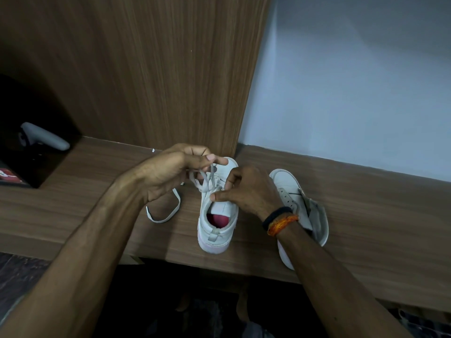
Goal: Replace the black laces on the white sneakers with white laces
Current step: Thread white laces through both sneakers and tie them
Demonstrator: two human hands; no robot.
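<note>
Pinching a white lace (207, 178) over the middle sneaker (218, 211), left hand (170, 172) fingers (216, 159) clamped on its loop above the tongue. Right hand (246, 191) fingers pressed together on the sneaker's eyelet edge, just right of that lace. Lying on the bench (97, 181): loose lace end (163, 211) left of the sneaker, second sneaker (292, 189) right.

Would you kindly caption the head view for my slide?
Both hands, left and right, thread a white lace through the middle sneaker.

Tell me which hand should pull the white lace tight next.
Probably the left hand: it already pinches the white lace raised above the middle sneaker. The right hand presses on the tongue, steadying the shoe.
</note>
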